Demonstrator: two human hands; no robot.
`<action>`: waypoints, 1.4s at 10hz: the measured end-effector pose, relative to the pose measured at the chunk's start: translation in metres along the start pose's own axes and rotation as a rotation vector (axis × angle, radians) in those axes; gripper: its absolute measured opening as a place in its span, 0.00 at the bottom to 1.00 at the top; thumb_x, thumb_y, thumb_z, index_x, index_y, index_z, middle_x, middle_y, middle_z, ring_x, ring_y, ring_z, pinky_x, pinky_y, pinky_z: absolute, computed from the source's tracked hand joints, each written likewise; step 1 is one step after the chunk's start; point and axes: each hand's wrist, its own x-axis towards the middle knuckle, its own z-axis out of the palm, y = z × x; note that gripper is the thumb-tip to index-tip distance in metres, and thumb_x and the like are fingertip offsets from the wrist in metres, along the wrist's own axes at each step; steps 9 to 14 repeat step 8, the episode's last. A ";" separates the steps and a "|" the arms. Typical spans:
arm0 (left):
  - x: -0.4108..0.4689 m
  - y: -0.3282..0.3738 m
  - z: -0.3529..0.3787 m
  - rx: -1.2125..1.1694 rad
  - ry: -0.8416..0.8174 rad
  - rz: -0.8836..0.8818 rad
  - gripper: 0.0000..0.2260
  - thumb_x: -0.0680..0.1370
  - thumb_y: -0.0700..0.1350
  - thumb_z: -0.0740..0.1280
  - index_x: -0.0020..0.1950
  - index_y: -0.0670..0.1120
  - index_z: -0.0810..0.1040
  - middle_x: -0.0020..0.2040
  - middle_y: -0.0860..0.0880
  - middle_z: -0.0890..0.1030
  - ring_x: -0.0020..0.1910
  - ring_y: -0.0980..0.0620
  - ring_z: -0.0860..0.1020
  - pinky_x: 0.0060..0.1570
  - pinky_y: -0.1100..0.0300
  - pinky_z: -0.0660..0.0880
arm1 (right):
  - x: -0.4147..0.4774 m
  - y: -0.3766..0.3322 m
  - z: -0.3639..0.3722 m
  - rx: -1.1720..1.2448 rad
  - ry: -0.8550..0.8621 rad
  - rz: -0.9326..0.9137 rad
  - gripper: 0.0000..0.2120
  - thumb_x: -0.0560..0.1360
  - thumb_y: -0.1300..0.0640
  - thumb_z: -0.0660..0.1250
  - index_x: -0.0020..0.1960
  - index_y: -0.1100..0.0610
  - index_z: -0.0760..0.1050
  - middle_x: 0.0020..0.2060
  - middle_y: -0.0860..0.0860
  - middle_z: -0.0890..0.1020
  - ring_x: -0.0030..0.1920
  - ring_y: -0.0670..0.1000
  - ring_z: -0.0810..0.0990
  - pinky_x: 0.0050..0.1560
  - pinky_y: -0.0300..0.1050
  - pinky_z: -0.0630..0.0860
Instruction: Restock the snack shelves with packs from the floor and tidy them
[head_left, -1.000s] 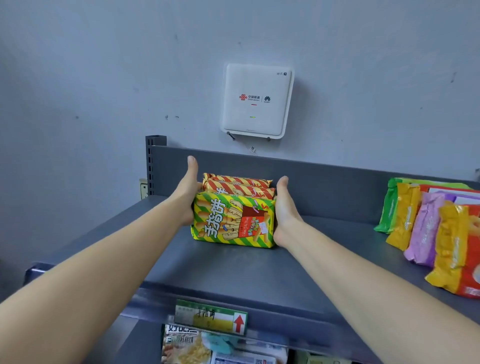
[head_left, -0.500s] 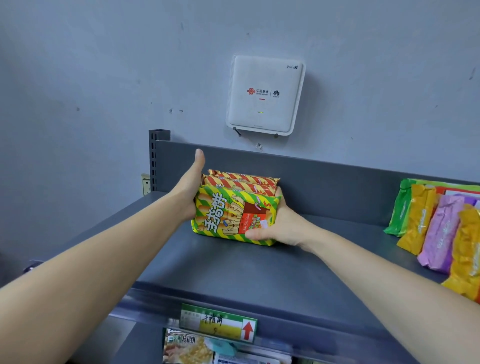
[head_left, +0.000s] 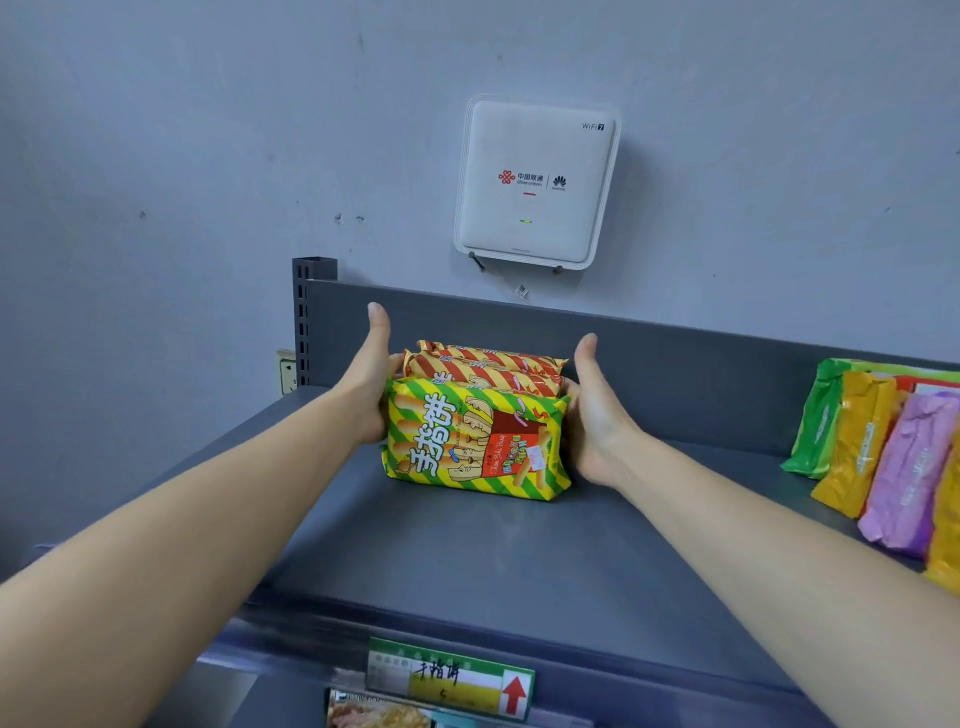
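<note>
The fingers of the left hand (head_left: 370, 384) are mostly hidden behind the packs; only the thumb stands up clear, so the palm seems to lie flat against the left ends of the row, pressing rather than wrapped round anything. The right hand (head_left: 597, 415) mirrors it: thumb raised, palm flat on the right ends, fingers (head_left: 567, 391) reaching along behind the front pack. Neither hand is curled closed; both are spread and squeeze the row from its two sides.

Between them stands the green pack (head_left: 475, 441), upright on its long edge and facing out, with two red-striped packs (head_left: 485, 366) just behind it, touching it. Held this way, the three are likely being squared into one neat file so that their ends line up and none leans.

The row sits on the top shelf (head_left: 467, 561), toward the left and near the back panel (head_left: 675, 364), with bare shelf in front. That fits the price label (head_left: 449, 675) on the shelf lip below, whose red arrow points up at this spot.

Well apart to the right, other packs (head_left: 883, 447) in green, orange and purple stand in their own leaning row. On the wall above hangs a white router (head_left: 537, 182).
</note>
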 end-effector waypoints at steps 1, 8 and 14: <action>0.004 0.000 0.002 0.016 -0.029 -0.016 0.43 0.69 0.77 0.47 0.54 0.42 0.79 0.44 0.42 0.86 0.40 0.43 0.85 0.45 0.48 0.79 | 0.005 0.000 0.008 0.045 0.024 0.019 0.42 0.68 0.22 0.45 0.44 0.54 0.84 0.46 0.57 0.86 0.51 0.59 0.84 0.59 0.60 0.76; -0.027 0.024 0.021 0.805 0.229 0.466 0.24 0.79 0.54 0.63 0.71 0.44 0.70 0.67 0.45 0.75 0.59 0.46 0.75 0.59 0.50 0.71 | -0.054 -0.027 -0.045 -0.647 0.310 -0.075 0.28 0.79 0.39 0.55 0.72 0.56 0.66 0.70 0.51 0.70 0.71 0.54 0.67 0.68 0.50 0.65; -0.027 0.024 0.021 0.805 0.229 0.466 0.24 0.79 0.54 0.63 0.71 0.44 0.70 0.67 0.45 0.75 0.59 0.46 0.75 0.59 0.50 0.71 | -0.054 -0.027 -0.045 -0.647 0.310 -0.075 0.28 0.79 0.39 0.55 0.72 0.56 0.66 0.70 0.51 0.70 0.71 0.54 0.67 0.68 0.50 0.65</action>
